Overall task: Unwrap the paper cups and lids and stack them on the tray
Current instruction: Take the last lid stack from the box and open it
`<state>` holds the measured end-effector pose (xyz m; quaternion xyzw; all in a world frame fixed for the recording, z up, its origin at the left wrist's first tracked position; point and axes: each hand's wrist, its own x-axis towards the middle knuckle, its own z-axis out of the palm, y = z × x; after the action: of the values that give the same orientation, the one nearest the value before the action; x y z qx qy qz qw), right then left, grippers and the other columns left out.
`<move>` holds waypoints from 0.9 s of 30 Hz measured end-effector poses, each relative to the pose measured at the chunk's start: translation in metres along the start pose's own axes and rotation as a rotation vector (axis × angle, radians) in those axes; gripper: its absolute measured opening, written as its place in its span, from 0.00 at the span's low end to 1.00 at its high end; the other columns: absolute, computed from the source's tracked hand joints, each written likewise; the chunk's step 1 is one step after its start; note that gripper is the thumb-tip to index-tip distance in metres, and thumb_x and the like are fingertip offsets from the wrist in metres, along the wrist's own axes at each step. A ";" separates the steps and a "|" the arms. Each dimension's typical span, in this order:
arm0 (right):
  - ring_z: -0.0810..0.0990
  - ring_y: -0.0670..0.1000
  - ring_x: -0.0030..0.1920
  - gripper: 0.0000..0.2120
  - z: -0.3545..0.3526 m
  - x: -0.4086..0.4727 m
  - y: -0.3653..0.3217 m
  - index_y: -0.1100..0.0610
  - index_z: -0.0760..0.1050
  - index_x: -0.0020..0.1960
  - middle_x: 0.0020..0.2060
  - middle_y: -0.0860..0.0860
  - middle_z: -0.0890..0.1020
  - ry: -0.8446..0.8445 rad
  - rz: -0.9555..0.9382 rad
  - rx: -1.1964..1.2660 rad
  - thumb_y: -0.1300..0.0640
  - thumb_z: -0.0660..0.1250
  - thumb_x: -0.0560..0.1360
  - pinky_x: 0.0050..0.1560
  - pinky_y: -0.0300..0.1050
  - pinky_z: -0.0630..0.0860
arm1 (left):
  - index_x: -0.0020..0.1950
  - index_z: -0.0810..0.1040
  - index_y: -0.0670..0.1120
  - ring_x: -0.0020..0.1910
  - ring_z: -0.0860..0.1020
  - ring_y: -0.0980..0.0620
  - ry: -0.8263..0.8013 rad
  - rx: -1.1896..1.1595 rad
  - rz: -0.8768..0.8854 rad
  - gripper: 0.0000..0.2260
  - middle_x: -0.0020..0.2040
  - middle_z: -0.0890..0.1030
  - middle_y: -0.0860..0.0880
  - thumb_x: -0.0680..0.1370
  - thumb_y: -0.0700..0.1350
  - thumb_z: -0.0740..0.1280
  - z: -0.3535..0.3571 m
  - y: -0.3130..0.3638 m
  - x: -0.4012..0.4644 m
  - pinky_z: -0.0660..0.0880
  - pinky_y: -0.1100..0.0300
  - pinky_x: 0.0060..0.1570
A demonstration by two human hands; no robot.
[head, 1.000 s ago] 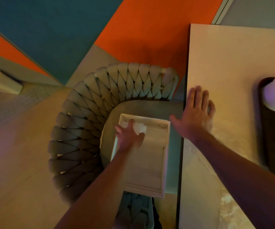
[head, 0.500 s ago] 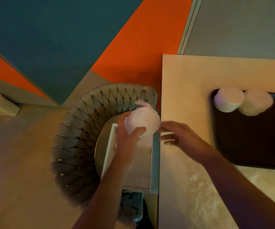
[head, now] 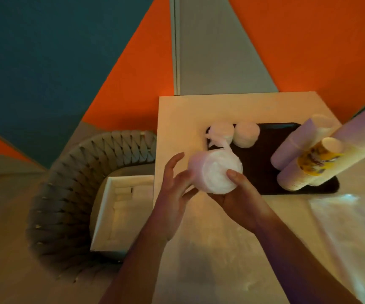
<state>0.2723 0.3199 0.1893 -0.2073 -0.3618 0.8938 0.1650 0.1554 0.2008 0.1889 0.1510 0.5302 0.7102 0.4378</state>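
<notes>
A plastic-wrapped stack of white lids (head: 215, 170) hangs over the table's left part, its twisted wrap tail pointing up toward the tray. My right hand (head: 236, 195) grips it from below, thumb on its face. My left hand (head: 175, 189) touches its left side with fingers spread and relaxed. The dark tray (head: 262, 163) lies on the table beyond. Two lid stacks (head: 234, 132) stand at its far left corner. Tall stacks of paper cups (head: 304, 159) rise on its right side, one with a yellow printed cup on top.
A pale table (head: 199, 249) carries the tray. Clear plastic wrap (head: 348, 227) lies on its right part. A woven chair (head: 67, 194) stands left of the table with an open white box (head: 120, 211) on its seat. Orange and teal wall panels are behind.
My left hand lifted the wrapped lid stack out of the box on the chair and carried it right over the table. My right hand left the tabletop and took hold of the stack.
</notes>
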 end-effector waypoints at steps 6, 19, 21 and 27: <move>0.76 0.60 0.67 0.39 -0.031 -0.054 -0.036 0.59 0.69 0.74 0.67 0.63 0.77 -0.070 -0.027 0.119 0.49 0.79 0.68 0.66 0.53 0.77 | 0.59 0.82 0.42 0.56 0.84 0.47 0.172 -0.058 -0.060 0.10 0.56 0.85 0.45 0.80 0.41 0.69 0.059 -0.014 -0.017 0.82 0.54 0.51; 0.81 0.59 0.60 0.28 -0.070 -0.113 -0.077 0.60 0.73 0.69 0.60 0.62 0.82 0.114 -0.123 0.052 0.52 0.69 0.71 0.60 0.52 0.77 | 0.54 0.76 0.51 0.51 0.77 0.58 0.162 0.785 0.559 0.16 0.52 0.76 0.56 0.71 0.45 0.79 0.143 -0.039 -0.050 0.77 0.70 0.43; 0.83 0.58 0.59 0.25 -0.072 -0.117 -0.082 0.62 0.74 0.68 0.59 0.62 0.83 0.129 -0.106 -0.010 0.52 0.66 0.73 0.59 0.51 0.79 | 0.56 0.74 0.53 0.52 0.76 0.59 0.047 0.854 0.546 0.19 0.53 0.76 0.57 0.71 0.50 0.79 0.155 -0.035 -0.058 0.77 0.70 0.45; 0.85 0.56 0.52 0.19 -0.064 -0.119 -0.091 0.62 0.74 0.64 0.52 0.60 0.85 0.132 -0.131 0.046 0.53 0.62 0.76 0.57 0.49 0.80 | 0.48 0.81 0.46 0.46 0.81 0.58 -0.073 0.868 0.651 0.03 0.43 0.82 0.57 0.78 0.44 0.73 0.160 -0.024 -0.058 0.75 0.72 0.41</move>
<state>0.4190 0.3661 0.2420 -0.2377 -0.3424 0.8735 0.2514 0.3080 0.2565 0.2448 0.4987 0.6851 0.5193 0.1109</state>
